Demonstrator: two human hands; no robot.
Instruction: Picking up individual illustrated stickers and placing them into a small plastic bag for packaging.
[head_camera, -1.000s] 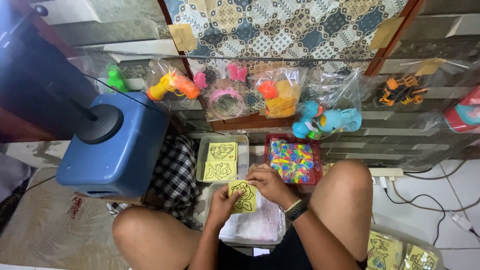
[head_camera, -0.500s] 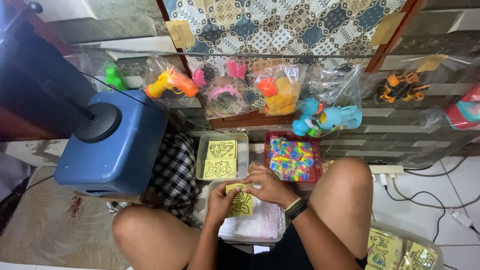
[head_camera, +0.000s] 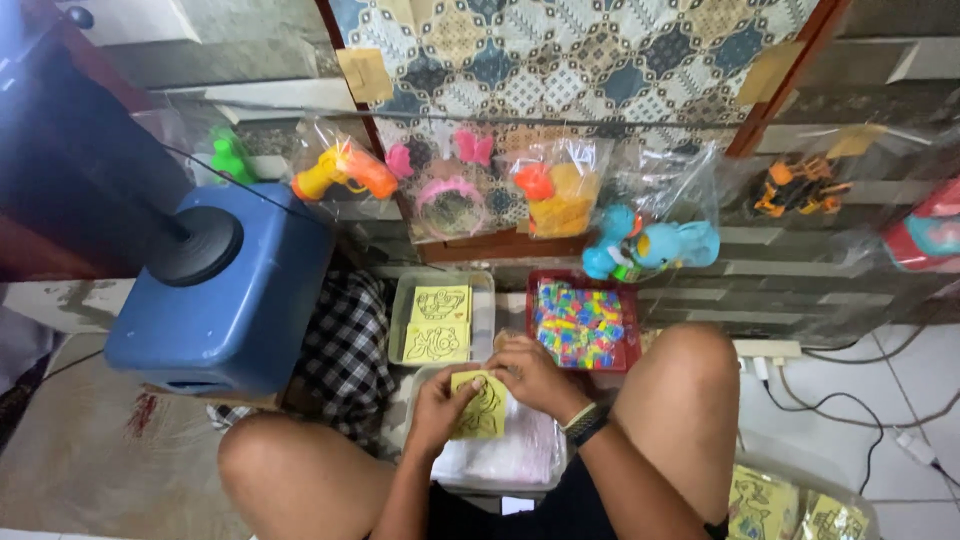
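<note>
Wall: patterned blue and cream cloth hangs ahead of me, with bagged plastic toys below it, among them an orange toy gun and a blue elephant toy.
Floor: I sit on pale tiles with my bare knees spread; a blue drum with a black knob stands to my left, beside a black-and-white checked cloth.
Trays: a clear tray holds 2 yellow picture cards; just right of it a red tray is full of small colourful pieces.
Card: 1 yellow card with a dark line drawing is between my hands, above a clear tub of plastic sleeves on my lap.
Left hand: fingers grasp the card's left edge.
Right hand: fingers pinch the card's top right corner; a dark band sits on that wrist.
</note>
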